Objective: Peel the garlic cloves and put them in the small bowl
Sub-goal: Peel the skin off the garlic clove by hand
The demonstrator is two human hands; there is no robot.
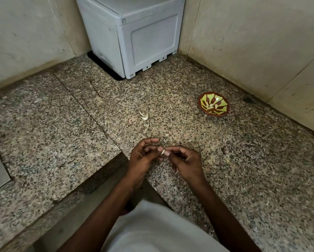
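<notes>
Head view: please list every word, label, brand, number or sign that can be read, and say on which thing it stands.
No readable text anywhere in this view.
Grey box: only small arrow marks on the tabs along its bottom edge; no words or brand shown.
Bowl: a green and brown pattern, no writing.
Counter, walls, hands and clove: no marks.

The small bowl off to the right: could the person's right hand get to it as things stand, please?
Probably yes. Bare counter lies between the right hand and the small bowl, with nothing standing in the path. The hand is busy, though, pinching a garlic clove together with the left hand.
</notes>
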